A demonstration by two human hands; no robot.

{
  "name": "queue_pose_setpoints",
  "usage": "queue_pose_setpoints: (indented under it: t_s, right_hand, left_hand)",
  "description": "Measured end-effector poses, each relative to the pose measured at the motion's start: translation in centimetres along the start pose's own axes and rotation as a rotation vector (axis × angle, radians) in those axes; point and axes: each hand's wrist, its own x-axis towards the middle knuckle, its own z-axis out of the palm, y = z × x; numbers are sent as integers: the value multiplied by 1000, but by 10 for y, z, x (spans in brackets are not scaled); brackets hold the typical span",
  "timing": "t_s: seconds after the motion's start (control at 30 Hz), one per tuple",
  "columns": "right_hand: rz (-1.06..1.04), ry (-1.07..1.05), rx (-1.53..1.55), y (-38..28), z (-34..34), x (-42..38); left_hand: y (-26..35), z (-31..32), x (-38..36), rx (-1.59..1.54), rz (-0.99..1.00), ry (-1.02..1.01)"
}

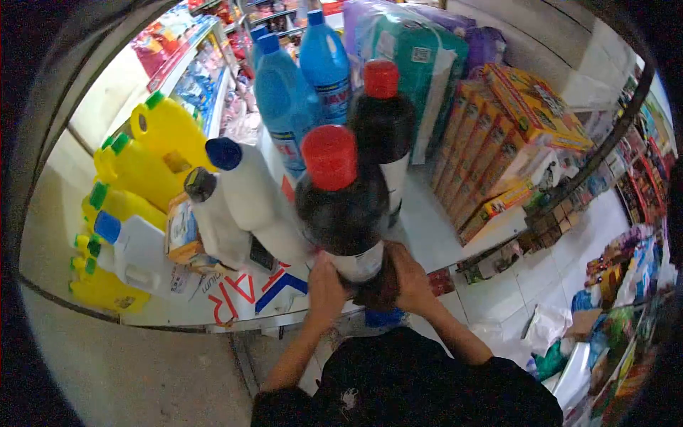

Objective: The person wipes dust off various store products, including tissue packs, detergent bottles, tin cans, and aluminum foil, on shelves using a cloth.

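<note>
A large dark bottle with a red cap and a pale label stands upright at the shelf's front edge, between my two hands. My left hand presses on its lower left side, with the fingers partly hidden behind it. On the opposite side, my right hand wraps round the lower body. Just behind is a second dark bottle with a red cap. White bottles with dark caps stand close on the left.
Blue bottles stand at the back of the white shelf. Yellow jugs line its left side. Stacked yellow-red boxes and a green wrapped pack occupy the right. Goods lie along the tiled floor at right.
</note>
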Motion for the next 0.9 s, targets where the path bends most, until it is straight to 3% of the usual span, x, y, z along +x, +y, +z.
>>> queue_pose_setpoints:
  t_s: [0.07,0.17,0.23,0.27,0.33,0.4,0.5,0.63,0.7,0.9]
  right_hand:
    - [-17,31,-83,3,-3,-5]
    - [109,-36,28,-5,-18,-14]
    - [233,-105,164,-3,-25,-34]
    - [262,-31,368,0,-19,-48]
    - [321,116,776,12,11,-89]
    - [473,51,753,26,52,-131]
    - [654,-201,718,40,63,-151]
    - [817,-453,806,95,95,-179]
    - [727,-535,778,85,78,-164]
    - [704,-479,651,84,80,-167]
  left_hand:
    - [35,-27,1,38,84,-227]
    - [65,-28,5,255,162,-330]
    - [57,-23,7,329,44,-364]
    - [55,-21,9,364,-17,-379]
    - [59,-9,13,417,79,-314]
    - [59,4,16,406,143,-276]
    - [47,24,24,289,228,-262]
    - [52,46,26,281,153,-320]
    - [54,56,27,361,170,-324]
    - [65,97,25,297,243,-190]
